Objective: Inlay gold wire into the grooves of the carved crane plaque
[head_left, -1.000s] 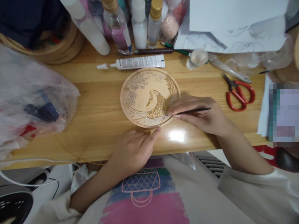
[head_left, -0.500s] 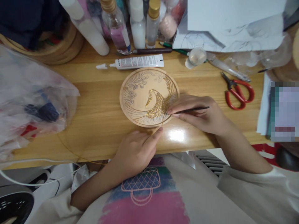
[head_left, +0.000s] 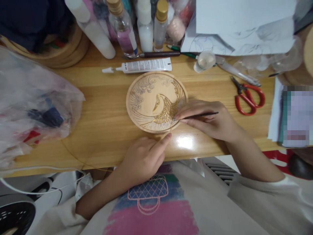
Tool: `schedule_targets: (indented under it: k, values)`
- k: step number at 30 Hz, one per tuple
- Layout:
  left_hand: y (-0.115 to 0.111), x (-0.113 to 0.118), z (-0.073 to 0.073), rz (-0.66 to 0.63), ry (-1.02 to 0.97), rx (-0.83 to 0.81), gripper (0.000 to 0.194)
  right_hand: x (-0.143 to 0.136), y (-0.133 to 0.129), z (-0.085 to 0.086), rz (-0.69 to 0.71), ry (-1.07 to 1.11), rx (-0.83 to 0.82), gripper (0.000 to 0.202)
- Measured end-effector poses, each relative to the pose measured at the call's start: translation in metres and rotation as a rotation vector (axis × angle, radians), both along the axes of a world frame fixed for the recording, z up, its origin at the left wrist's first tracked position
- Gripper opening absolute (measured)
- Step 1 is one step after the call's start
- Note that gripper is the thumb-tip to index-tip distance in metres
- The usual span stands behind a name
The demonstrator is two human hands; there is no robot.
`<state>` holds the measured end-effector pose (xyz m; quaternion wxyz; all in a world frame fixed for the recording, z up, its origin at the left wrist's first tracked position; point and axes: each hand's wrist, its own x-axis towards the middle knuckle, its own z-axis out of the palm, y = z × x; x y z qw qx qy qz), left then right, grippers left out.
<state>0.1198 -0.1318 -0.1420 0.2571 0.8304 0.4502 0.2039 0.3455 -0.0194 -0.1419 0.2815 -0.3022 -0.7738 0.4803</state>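
Observation:
A round wooden plate lies on the table, with a bird design partly lined in gold wire and the rest in dark drawn lines. My right hand rests at its right edge, fingers closed round slim dark tweezers. Their tip touches the lower right of the design, partly covered by my fingers. Below the plate, my left hand is closed, its index finger and thumb together on a thin gold wire that reaches up to the plate. More of this wire trails across the table at the left.
Above the plate lie a white tube and a dark pen, with bottles behind. Red-handled pliers, a small clear cup and paper sheets are to the right. A plastic bag fills the left side.
Both hands stay almost in place, the tweezers still at the same part of the plate. The view has shifted very slightly.

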Motion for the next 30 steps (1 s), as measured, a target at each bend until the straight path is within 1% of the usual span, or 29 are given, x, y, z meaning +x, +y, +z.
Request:
schedule_targets:
  k: [4, 10, 14, 18, 21, 24, 27, 30]
  values:
    - [-0.002, 0.003, -0.001, 0.047, 0.041, 0.002, 0.042, 0.0, 0.0, 0.001, -0.001, -0.008, 0.004, 0.01]
    - [0.001, 0.003, -0.001, 0.0, 0.043, 0.055, 0.038, -0.001, 0.0, 0.001, -0.004, -0.014, 0.022, 0.009]
    - [0.002, 0.004, 0.0, 0.006, 0.04, 0.08, 0.036, 0.0, -0.002, 0.001, -0.003, -0.021, 0.047, 0.011]
    - [0.001, 0.004, 0.0, 0.007, 0.041, 0.072, 0.035, 0.001, -0.009, 0.004, -0.049, -0.029, 0.05, 0.014]
    - [0.0, 0.005, -0.001, 0.003, 0.047, 0.059, 0.036, -0.001, -0.022, 0.005, -0.145, -0.061, 0.068, 0.015]
    - [0.001, 0.005, -0.001, 0.008, 0.053, 0.06, 0.037, -0.008, -0.038, 0.005, -0.317, -0.072, 0.096, 0.014]
    - [0.0, 0.004, -0.001, 0.012, 0.05, 0.052, 0.038, -0.016, -0.053, 0.002, -0.473, -0.069, 0.064, 0.012]
    - [0.0, 0.003, -0.001, 0.011, 0.045, 0.036, 0.038, -0.023, -0.063, -0.002, -0.575, -0.056, 0.032, 0.011]
